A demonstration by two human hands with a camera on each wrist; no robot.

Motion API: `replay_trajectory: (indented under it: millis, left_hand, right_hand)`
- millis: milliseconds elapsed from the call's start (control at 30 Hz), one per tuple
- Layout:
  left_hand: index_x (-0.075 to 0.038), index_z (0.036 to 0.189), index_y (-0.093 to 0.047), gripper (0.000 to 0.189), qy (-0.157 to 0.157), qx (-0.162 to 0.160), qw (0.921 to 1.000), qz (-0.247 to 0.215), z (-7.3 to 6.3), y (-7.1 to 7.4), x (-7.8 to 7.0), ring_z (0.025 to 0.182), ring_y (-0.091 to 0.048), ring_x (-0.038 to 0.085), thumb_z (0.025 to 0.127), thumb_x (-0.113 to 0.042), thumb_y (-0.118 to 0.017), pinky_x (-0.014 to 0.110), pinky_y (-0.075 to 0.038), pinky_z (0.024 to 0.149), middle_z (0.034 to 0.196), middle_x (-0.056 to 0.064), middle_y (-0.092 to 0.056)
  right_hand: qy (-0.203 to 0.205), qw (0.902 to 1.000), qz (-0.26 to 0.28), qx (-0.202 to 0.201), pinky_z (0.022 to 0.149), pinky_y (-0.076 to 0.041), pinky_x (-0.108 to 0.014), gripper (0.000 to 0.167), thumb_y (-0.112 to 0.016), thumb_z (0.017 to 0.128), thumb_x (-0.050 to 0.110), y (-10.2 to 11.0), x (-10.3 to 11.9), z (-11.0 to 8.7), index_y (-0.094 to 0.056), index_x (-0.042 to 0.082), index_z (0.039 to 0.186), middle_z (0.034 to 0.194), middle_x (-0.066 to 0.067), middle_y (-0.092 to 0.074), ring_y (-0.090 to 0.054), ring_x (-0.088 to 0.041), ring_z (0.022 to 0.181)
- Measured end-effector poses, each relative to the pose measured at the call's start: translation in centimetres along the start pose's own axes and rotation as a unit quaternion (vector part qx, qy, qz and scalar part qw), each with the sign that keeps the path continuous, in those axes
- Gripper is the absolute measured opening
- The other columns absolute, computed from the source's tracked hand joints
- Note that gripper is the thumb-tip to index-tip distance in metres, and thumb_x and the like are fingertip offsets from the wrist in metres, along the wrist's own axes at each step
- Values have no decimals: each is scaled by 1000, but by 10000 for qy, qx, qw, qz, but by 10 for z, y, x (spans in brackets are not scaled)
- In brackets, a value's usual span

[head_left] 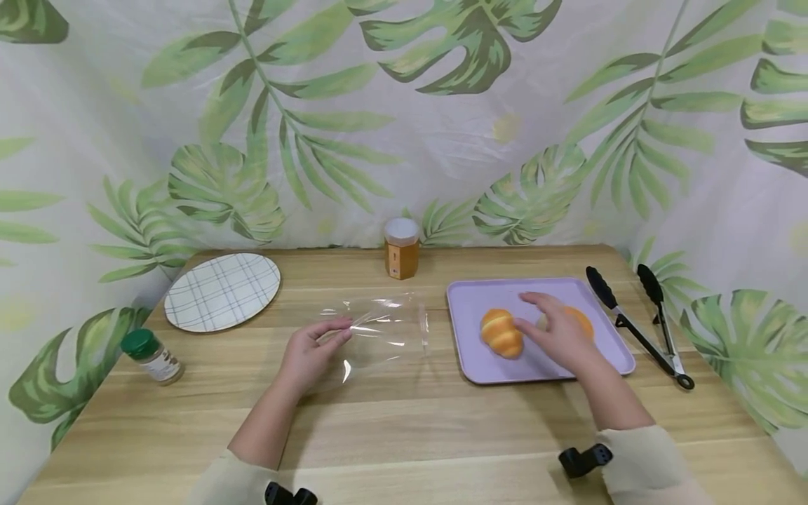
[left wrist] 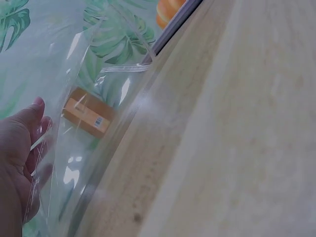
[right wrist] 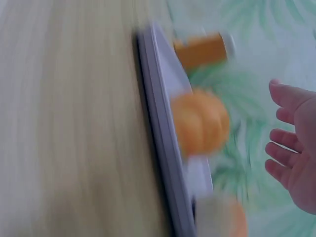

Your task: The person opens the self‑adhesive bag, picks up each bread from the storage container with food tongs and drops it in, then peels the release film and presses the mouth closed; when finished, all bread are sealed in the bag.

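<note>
My left hand (head_left: 309, 351) pinches the near-left side of a clear plastic bag (head_left: 391, 330) between thumb and fingers, and the bag stretches off to the right above the wooden table. A seal strip crosses the bag's far end in the left wrist view. Over a lilac tray (head_left: 606, 358), my right hand (head_left: 558, 333) reaches with fingers spread and nothing in its grasp. Its thumb tip is right by a golden croissant-shaped bread roll (head_left: 501, 333). A second, rounder orange bun (head_left: 579, 321) lies partly hidden behind that hand. The right wrist view shows the roll (right wrist: 200, 121) blurred.
Black-tipped metal tongs (head_left: 647, 346) lie spread to the right of the tray. An amber jar with a white lid (head_left: 402, 254) stands at the back. At left are a checked plate (head_left: 221, 291) and a green-capped seasoning bottle (head_left: 159, 362). Leaf-print cloth hangs behind.
</note>
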State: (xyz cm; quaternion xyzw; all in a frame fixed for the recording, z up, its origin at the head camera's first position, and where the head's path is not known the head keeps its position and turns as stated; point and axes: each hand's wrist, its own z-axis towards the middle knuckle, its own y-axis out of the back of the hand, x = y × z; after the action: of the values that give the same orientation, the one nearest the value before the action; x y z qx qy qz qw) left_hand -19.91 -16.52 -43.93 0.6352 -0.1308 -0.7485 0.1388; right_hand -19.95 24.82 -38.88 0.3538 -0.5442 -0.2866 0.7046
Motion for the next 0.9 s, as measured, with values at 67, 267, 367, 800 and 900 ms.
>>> replay_trajectory:
  millis: [67, 267, 367, 800, 900]
  left_hand:
    - [-2, 109, -72, 22, 1, -19, 10000, 15, -1, 0, 1, 128, -56, 30, 90, -14, -71, 47, -38, 115, 121, 13, -69]
    - [-3, 108, -72, 20, -23, -45, 9999, 89, -3, -1, 2, 129, -56, 31, 90, -12, -70, 47, -37, 116, 120, 14, -70]
    - [-3, 108, -72, 20, -85, -48, 9999, 114, -4, -2, 2, 128, -56, 31, 90, -12, -70, 47, -38, 115, 121, 13, -70]
    - [-3, 108, -72, 21, -61, -57, 10000, 13, -4, -2, 4, 128, -57, 32, 89, -13, -71, 49, -37, 115, 121, 14, -70]
    - [-3, 108, -72, 21, -60, -54, 10000, -10, -4, -2, 4, 129, -56, 32, 90, -14, -71, 49, -37, 116, 121, 14, -69]
  right_hand:
    - [-230, 9993, -102, -265, 109, -34, -65, 57, -60, 97, 37, 12, -17, -9, -46, 3, 141, 147, -25, -44, -37, -48, 137]
    - [-980, 9915, -348, -783, 102, -34, -70, 64, -55, 99, 40, 40, -66, -31, -40, -4, 143, 144, -36, -39, -37, -56, 129]
    - [-1373, 9859, -474, -834, 103, -30, -72, 71, -52, 100, 42, 52, -91, -38, -34, -10, 144, 144, -41, -32, -31, -60, 130]
    - [-3180, 9470, -336, -325, 108, -23, -74, 107, -49, 93, 63, 74, -153, -45, 1, -14, 149, 148, -48, -8, -14, -65, 135]
    - [-3290, 9434, -271, -320, 109, -23, -73, 109, -49, 92, 65, 71, -159, -44, 2, -13, 149, 149, -47, -9, -15, -64, 135]
